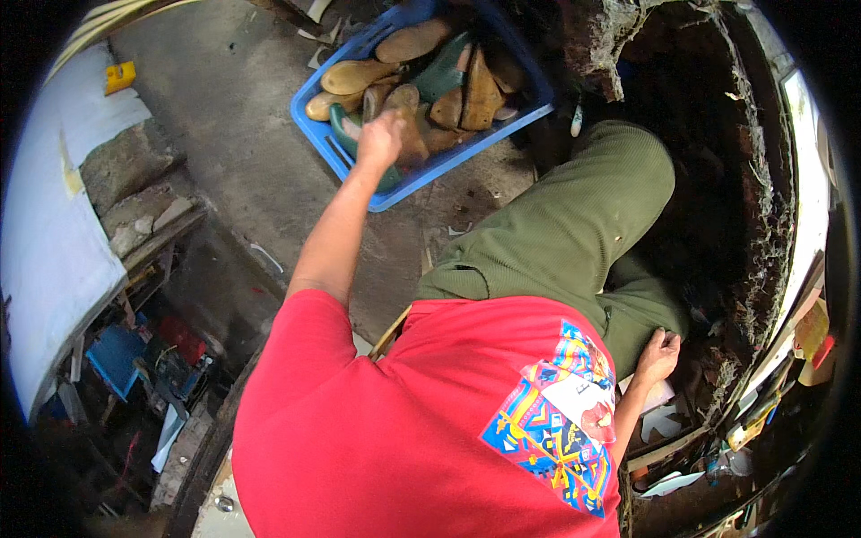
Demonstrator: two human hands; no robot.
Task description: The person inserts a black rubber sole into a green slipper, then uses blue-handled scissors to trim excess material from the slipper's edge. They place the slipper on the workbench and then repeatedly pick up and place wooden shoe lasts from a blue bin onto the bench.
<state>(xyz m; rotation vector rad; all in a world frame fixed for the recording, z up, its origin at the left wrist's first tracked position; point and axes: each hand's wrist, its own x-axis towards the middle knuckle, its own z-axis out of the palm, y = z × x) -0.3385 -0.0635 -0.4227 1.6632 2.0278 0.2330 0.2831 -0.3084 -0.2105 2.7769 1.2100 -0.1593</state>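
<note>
A blue plastic crate (421, 193) holds several shoe lasts, some brown wooden (357, 77) and some green (444, 70). My left hand (380, 142) reaches over its near left side, fingers closed around a brown shoe last (410, 143); both are slightly smeared by motion. Next to that hand lies another green last (341, 125). Low on the right, my right hand (659, 356) rests against my green trouser leg (632, 314). Its fingers are curled together, and whatever may be between them is hidden.
Bare floor (224, 99) surrounds the crate. To the left, a white panel (54, 224) stands beside stone blocks (134, 170) and a blue object (117, 359) among clutter. A rough, frayed edge (753, 179) runs down the right, with white scraps (673, 484) below.
</note>
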